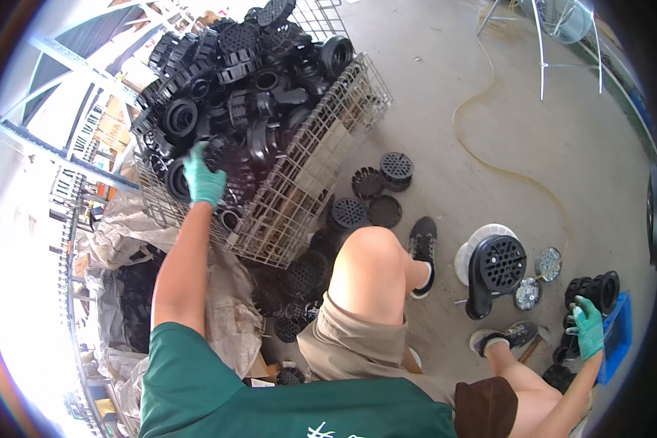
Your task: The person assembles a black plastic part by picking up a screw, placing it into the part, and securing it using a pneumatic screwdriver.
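My left hand [204,177], in a green glove, is stretched over a wire cage [347,120] heaped with black plastic fittings. Its fingers are extended beside a black ring-shaped fitting [177,179], and I see nothing held in them. Off to the right, my right hand [587,330], gloved the same way, has its fingers apart and slightly bent. It is just beside a blue crate [619,337] and several black ribbed fittings [595,290]. Between my feet and that crate, a black perforated round housing [498,263] with a side spout rests on a white round base [463,257].
Two dishes of small metal parts [547,263] sit by the housing. A wooden-handled tool [534,346] lies near my right shoe. Black perforated discs [350,212] are spread beside the cage. A thin hose [463,139] curves over the floor; a metal stand [571,66] is far right.
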### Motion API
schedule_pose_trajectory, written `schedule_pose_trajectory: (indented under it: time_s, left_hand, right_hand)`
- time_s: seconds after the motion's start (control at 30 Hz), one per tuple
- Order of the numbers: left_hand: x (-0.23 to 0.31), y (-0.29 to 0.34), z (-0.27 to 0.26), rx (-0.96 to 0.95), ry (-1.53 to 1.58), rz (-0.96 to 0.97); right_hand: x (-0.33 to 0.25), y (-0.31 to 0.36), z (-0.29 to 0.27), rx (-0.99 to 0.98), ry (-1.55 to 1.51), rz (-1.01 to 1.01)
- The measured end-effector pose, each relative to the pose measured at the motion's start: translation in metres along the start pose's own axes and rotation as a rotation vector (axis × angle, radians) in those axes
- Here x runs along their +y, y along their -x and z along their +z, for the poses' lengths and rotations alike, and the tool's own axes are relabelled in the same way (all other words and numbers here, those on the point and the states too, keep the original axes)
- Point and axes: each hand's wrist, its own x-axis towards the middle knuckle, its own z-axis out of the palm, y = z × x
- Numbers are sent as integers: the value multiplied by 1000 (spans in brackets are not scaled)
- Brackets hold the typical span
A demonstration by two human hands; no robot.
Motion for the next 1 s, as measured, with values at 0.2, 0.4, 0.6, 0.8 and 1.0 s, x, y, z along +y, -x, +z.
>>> schedule_pose_trajectory:
  time_s: [0.2, 0.4, 0.6, 0.8, 1.0]
  left_hand:
    - [1, 3, -78, 116, 249, 84]
    - [99, 77, -79, -151, 787, -35]
    - [144, 170, 83, -797, 1028, -881]
    - [180, 248, 265, -957, 782, -979]
    - [208, 219, 328, -797, 422, -359]
  right_hand:
    - [21, -10, -9, -8, -48, 33]
    - [24, 2, -22, 72, -73, 113]
    - [23, -1, -5, 34, -38, 131]
    - [30, 17, -10, 79, -40, 202]
    - [48, 25, -24, 88, -54, 258]
